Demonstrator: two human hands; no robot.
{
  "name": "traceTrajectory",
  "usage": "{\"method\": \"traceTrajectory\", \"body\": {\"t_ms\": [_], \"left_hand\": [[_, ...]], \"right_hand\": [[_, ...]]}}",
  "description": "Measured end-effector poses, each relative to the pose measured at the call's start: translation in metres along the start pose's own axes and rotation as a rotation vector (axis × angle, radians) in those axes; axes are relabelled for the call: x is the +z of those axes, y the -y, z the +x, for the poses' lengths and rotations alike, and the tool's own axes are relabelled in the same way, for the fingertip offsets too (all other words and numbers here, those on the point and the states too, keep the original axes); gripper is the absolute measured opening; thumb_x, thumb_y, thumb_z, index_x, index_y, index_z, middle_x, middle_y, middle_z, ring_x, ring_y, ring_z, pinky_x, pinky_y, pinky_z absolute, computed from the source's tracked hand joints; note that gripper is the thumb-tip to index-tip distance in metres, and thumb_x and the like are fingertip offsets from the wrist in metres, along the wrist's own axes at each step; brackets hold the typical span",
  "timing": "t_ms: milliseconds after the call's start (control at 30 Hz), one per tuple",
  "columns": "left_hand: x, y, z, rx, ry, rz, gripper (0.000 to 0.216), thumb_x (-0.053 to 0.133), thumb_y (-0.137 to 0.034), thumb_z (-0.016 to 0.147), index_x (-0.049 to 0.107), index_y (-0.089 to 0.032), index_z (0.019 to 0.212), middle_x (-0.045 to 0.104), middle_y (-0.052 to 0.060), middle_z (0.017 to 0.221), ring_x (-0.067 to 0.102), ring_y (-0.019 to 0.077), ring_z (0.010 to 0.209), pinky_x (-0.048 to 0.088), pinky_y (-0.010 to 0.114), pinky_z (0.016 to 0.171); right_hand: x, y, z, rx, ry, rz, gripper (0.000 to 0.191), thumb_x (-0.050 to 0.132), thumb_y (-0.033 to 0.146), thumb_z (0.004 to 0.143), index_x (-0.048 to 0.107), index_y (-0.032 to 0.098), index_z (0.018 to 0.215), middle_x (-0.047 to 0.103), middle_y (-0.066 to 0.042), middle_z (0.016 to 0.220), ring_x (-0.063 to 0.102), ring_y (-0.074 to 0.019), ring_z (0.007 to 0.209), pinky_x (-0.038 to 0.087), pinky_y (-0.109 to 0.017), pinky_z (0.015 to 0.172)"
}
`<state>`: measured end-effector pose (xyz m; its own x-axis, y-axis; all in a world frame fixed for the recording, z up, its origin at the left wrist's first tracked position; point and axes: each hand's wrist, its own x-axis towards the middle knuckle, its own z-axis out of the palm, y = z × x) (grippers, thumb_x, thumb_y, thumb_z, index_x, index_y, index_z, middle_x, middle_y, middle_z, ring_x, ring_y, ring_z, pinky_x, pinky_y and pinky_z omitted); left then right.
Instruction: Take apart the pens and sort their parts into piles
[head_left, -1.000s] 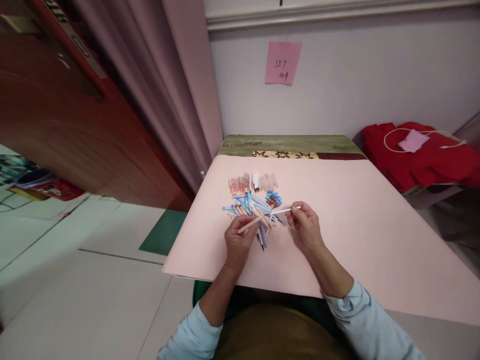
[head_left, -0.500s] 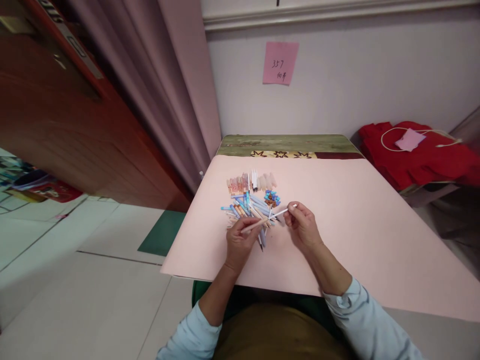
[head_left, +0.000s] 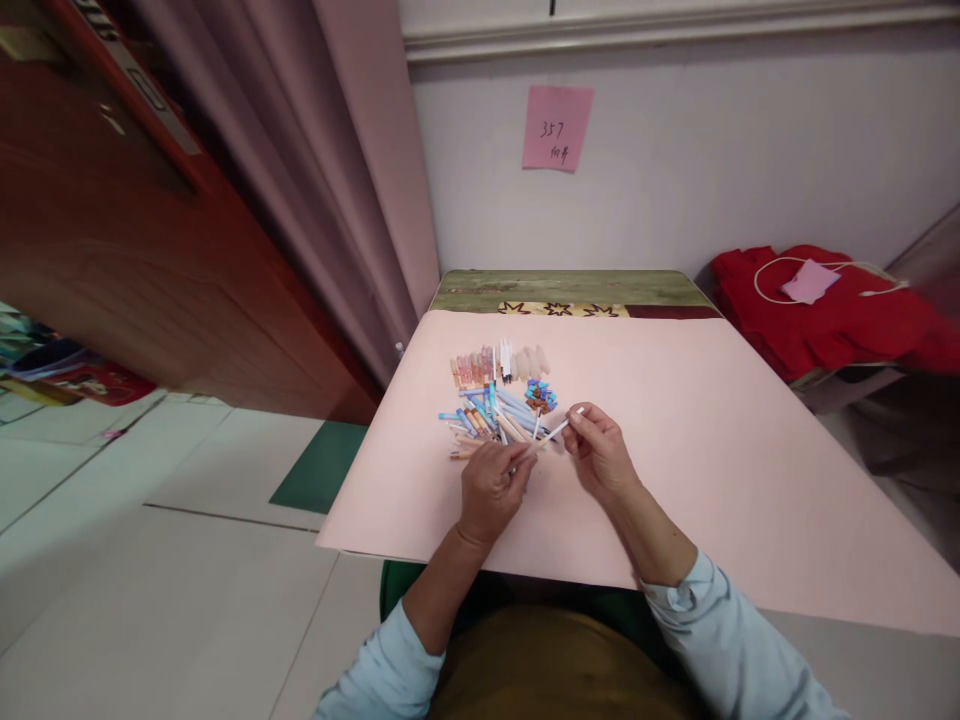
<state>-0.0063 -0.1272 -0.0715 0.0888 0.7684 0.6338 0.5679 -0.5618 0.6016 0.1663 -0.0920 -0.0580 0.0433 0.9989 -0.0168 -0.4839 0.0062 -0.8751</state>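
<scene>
My right hand (head_left: 604,455) pinches a slim white pen refill (head_left: 559,430) near its upper end, slanting down toward my other hand. Closed round a pale beige pen barrel (head_left: 529,452), my left hand (head_left: 493,488) hides most of its length. The refill's lower end meets the barrel's end; how far it goes in is too small to tell. Just beyond both hands lies a heap of blue and beige pen parts (head_left: 487,412). Small blue and brown caps (head_left: 541,394) are piled at its right.
Behind the heap are rows of pinkish clear pieces (head_left: 471,367), white refills (head_left: 505,360) and pale grips (head_left: 532,362). Pink paper (head_left: 712,450) covers the table. A red cloth (head_left: 817,320) with a cord lies at the right; a wooden door (head_left: 187,260) stands left.
My left hand has turned over and shifted right along the barrel, so less of the barrel shows. The refill stays in my right hand, which has hardly moved.
</scene>
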Motion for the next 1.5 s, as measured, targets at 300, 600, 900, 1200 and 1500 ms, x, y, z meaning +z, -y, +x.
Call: {"method": "traceTrajectory", "body": {"t_ms": [300, 600, 900, 1200, 1500], "left_hand": [[0.0, -0.005, -0.002, 0.016, 0.079, 0.025, 0.015, 0.054, -0.024, 0.089, 0.064, -0.021, 0.1, 0.07, 0.007, 0.082, 0.065, 0.0194, 0.075, 0.05, 0.031, 0.072], [0.0, -0.004, -0.003, -0.008, 0.088, 0.01, 0.014, 0.053, -0.022, 0.09, 0.062, -0.021, 0.1, 0.07, 0.007, 0.082, 0.066, 0.0188, 0.075, 0.05, 0.03, 0.071], [0.0, -0.004, -0.006, -0.08, 0.091, -0.048, 0.016, 0.054, -0.02, 0.089, 0.06, -0.021, 0.104, 0.071, 0.005, 0.083, 0.068, 0.0175, 0.072, 0.051, 0.027, 0.066], [-0.003, -0.008, -0.004, -0.119, 0.116, -0.073, 0.014, 0.055, -0.028, 0.089, 0.06, -0.02, 0.1, 0.071, 0.004, 0.08, 0.068, 0.0165, 0.072, 0.052, 0.027, 0.069], [-0.006, 0.0, -0.001, -0.447, -0.15, -0.281, 0.02, 0.048, -0.034, 0.093, 0.06, -0.019, 0.101, 0.072, 0.003, 0.083, 0.066, 0.0145, 0.069, 0.053, 0.027, 0.069]], "right_hand": [[0.0, -0.004, -0.001, -0.004, 0.067, -0.12, 0.027, 0.078, 0.043, 0.07, 0.07, 0.02, 0.082, 0.059, 0.002, 0.063, 0.044, -0.0087, 0.051, 0.036, -0.022, 0.049], [-0.004, -0.015, -0.004, 0.048, 0.28, -0.204, 0.027, 0.074, 0.042, 0.075, 0.074, 0.02, 0.092, 0.062, 0.001, 0.063, 0.053, -0.0101, 0.055, 0.043, -0.023, 0.054], [-0.002, -0.017, -0.006, 0.079, 0.388, -0.251, 0.028, 0.077, 0.042, 0.072, 0.072, 0.019, 0.087, 0.07, -0.004, 0.077, 0.063, -0.016, 0.068, 0.051, -0.03, 0.065], [-0.004, -0.011, -0.003, 0.058, 0.321, -0.201, 0.025, 0.075, 0.041, 0.075, 0.063, 0.019, 0.077, 0.063, 0.0, 0.063, 0.053, -0.0108, 0.055, 0.044, -0.024, 0.056], [-0.023, 0.001, 0.007, -0.032, -0.085, -0.662, 0.031, 0.066, 0.05, 0.077, 0.06, 0.02, 0.072, 0.049, 0.005, 0.049, 0.038, -0.0101, 0.044, 0.028, -0.023, 0.045]]}}
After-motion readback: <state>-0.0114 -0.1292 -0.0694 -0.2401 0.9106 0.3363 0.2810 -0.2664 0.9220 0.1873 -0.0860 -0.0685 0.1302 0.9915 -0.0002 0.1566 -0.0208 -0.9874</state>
